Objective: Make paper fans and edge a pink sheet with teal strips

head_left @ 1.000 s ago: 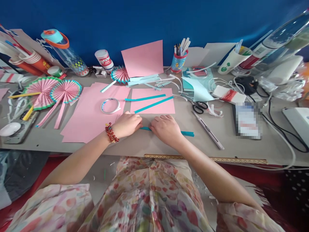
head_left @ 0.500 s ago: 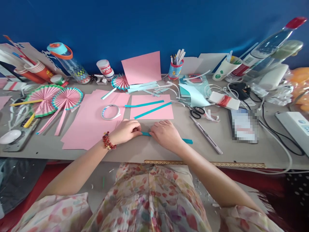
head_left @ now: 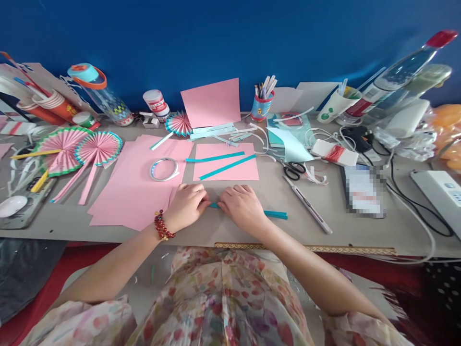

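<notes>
A teal paper strip (head_left: 275, 214) lies flat on the grey table (head_left: 223, 226) near its front edge. My left hand (head_left: 187, 205), with a red bead bracelet on the wrist, is closed with its fingertips pinching the strip's left end. My right hand (head_left: 242, 206) is curled over the strip's middle and presses it down; the strip's right end sticks out beyond it. Just behind my hands lies a pink sheet (head_left: 234, 172) with two more teal strips (head_left: 226, 166) on it.
A stack of pink sheets (head_left: 133, 192) and a tape ring (head_left: 164, 169) lie to the left, paper fans (head_left: 81, 149) further left. Scissors (head_left: 294, 169) and a craft knife (head_left: 307, 204) lie to the right, past them cables and a power strip (head_left: 437, 192). A pen cup (head_left: 262, 103) stands at the back.
My two hands have drawn closer together over the teal strip, so less of it shows between them. The view has shifted slightly; nothing else on the table moved.
</notes>
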Motion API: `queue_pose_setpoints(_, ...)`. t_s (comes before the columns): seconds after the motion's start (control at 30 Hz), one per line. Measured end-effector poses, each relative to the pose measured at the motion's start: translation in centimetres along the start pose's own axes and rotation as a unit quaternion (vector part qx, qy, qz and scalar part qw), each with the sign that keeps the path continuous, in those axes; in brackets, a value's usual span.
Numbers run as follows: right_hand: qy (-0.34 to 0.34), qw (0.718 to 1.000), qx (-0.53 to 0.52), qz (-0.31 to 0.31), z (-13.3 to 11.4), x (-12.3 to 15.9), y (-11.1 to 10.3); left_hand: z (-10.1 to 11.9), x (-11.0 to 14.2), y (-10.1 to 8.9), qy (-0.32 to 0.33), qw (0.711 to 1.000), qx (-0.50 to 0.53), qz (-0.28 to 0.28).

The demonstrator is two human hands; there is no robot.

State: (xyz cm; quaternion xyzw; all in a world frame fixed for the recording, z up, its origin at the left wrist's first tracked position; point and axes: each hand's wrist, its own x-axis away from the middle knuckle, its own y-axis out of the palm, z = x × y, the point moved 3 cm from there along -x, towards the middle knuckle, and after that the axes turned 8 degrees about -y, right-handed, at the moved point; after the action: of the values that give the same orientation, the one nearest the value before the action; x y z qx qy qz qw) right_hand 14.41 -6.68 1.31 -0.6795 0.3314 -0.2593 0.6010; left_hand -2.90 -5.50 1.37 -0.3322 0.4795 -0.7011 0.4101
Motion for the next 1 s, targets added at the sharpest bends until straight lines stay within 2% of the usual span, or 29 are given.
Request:
queue_pose_setpoints(0.73, -0.002, 1.000, 0.012, -0.022, 0.2, -0.3, -0.1, 0.0, -2.2, -1.0, 0.005, 0.996, -0.054, -0.073)
queue_pose_setpoints(1.0, -0.004, 1.000, 0.009, -0.025, 0.2, -0.3, -0.1, 0.3, -1.8, -1.1, 0.013, 0.994, -0.078, -0.069)
